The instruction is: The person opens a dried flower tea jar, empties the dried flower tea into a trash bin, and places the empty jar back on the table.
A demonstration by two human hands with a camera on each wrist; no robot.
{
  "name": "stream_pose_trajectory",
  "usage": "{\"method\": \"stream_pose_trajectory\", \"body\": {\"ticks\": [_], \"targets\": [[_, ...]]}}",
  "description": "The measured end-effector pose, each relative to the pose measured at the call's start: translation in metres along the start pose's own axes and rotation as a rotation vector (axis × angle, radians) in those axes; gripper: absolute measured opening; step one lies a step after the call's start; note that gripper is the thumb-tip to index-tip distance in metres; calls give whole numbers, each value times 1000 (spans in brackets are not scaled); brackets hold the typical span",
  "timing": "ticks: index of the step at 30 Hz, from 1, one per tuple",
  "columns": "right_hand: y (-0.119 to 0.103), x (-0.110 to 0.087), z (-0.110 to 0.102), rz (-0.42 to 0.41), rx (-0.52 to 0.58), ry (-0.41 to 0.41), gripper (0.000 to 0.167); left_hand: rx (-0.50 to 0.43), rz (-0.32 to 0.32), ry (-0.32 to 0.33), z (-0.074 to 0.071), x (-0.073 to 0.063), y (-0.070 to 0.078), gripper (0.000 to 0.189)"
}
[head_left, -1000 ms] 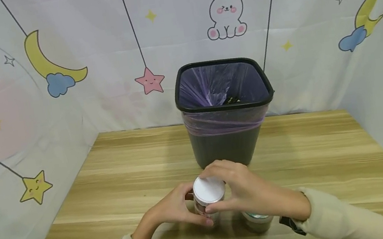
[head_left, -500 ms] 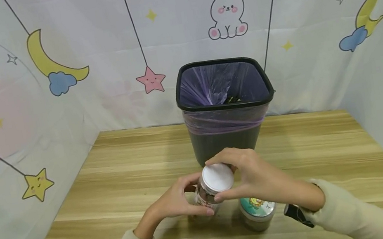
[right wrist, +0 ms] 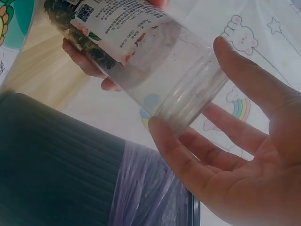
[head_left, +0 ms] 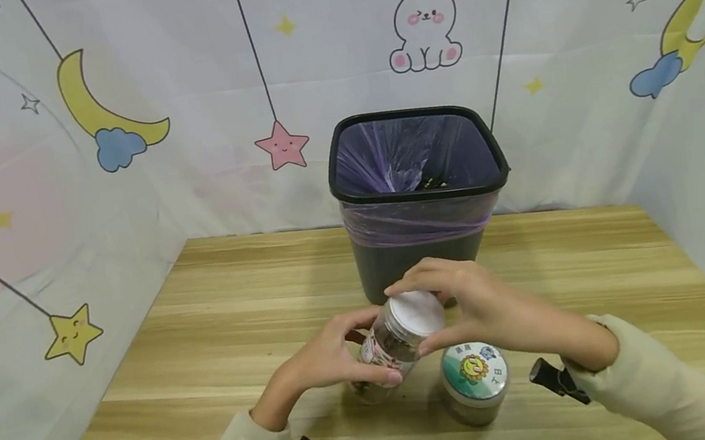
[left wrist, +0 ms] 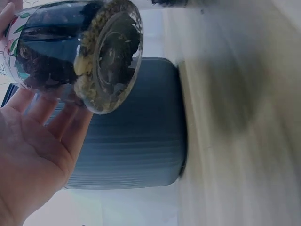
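A clear jar (head_left: 392, 348) with a white lid (head_left: 418, 312) and a printed label is held tilted between both hands, its lid end up and to the right. Dark dried pieces and yellowish bits lie toward its bottom, as the left wrist view shows. My left hand (head_left: 326, 356) grips the jar's body from the left, thumb in front. At the lid end, the fingers and thumb of my right hand (head_left: 494, 305) hold either side. Just right of the jar stands a short tub (head_left: 475, 373) with a green-and-white lid bearing a sunflower picture.
Behind the hands stands a dark waste bin (head_left: 417, 260) with a purple liner bag (head_left: 387, 218) folded over its rim. The wooden table (head_left: 254, 297) ends at a white printed curtain (head_left: 199, 83) at the back and sides.
The jar has gone from nearly upright to tilted, its lid moving up and right with my right hand. The tub's lid, mostly covered earlier, now shows fully.
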State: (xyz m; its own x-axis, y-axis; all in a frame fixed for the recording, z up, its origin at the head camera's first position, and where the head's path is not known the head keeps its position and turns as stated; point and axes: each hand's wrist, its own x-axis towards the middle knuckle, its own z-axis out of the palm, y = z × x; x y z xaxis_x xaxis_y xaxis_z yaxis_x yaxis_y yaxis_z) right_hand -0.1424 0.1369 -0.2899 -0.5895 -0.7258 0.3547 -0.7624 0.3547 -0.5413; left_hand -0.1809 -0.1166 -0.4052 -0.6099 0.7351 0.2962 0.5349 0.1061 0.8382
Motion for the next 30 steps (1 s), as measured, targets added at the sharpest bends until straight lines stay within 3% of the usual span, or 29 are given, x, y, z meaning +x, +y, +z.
{"method": "stream_pose_trajectory", "body": {"ticks": [9,13,19,24,30], "targets": [[2,0,-12,-49,43,-47,64,-2,3,-38,-6,8,6,54],[2,-3,-15,-28,44,-58,65,5,9,-39,-6,10,7,52],[0,-7,-13,-16,-37,-66,62,24,13,-31,-5,13,7,56],[-3,-7,-8,81,-118,-34,59,36,21,-15,-5,13,8,58],[-3,-8,-6,149,-112,-57,56,46,20,-5,-6,13,8,57]]}}
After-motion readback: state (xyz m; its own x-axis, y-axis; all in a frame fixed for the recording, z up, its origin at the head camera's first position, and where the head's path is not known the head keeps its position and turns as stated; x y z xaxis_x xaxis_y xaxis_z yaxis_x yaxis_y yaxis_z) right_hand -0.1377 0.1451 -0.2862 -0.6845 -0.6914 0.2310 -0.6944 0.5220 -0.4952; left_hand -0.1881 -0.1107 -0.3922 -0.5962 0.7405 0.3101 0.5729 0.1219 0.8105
